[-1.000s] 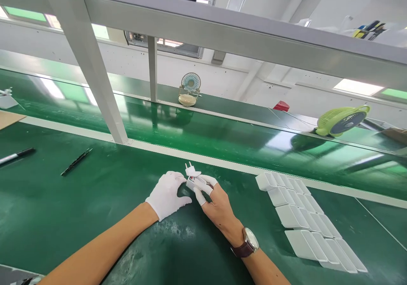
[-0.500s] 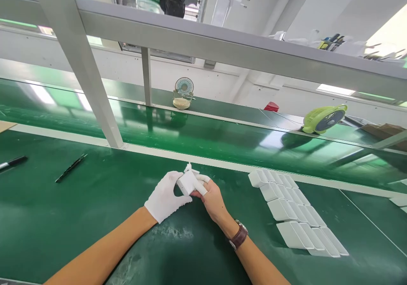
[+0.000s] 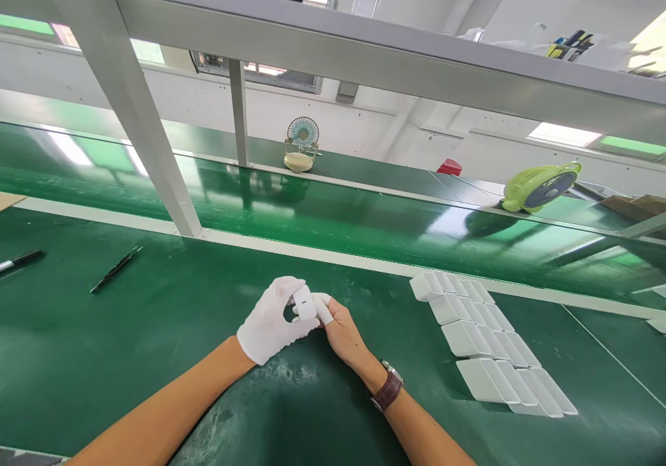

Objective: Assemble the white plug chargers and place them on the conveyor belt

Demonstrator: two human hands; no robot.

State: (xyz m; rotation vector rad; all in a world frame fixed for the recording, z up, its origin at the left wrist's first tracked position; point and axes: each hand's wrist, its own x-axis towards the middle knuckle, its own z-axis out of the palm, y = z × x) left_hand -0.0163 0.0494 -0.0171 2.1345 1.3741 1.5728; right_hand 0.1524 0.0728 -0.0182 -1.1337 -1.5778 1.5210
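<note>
Your single head camera looks forward and down from above the green bench [image 3: 104, 355], close over your left hand [image 3: 270, 320] and right hand [image 3: 340, 331]. It faces across the conveyor belt [image 3: 333, 220] toward the far wall, under the overhead rail [image 3: 364, 57]. No second view.

Left hand [image 3: 270, 320] in white cloth glove, matt. Right hand [image 3: 340, 327] bare w/ white cloth finger cots. Charger [image 3: 304, 304] betw. them: smooth white plastic, slight sheen. Table [image 3: 156, 355] green mat, matt, scuffed pale near the arms. Belt [image 3: 338, 220] glossy green, mirrors lights. Frame [image 3: 312, 57] brushed grey metal. White cases [image 3: 483, 341] smooth plastic. Watch strap [image 3: 389, 391] brown leather.
</note>
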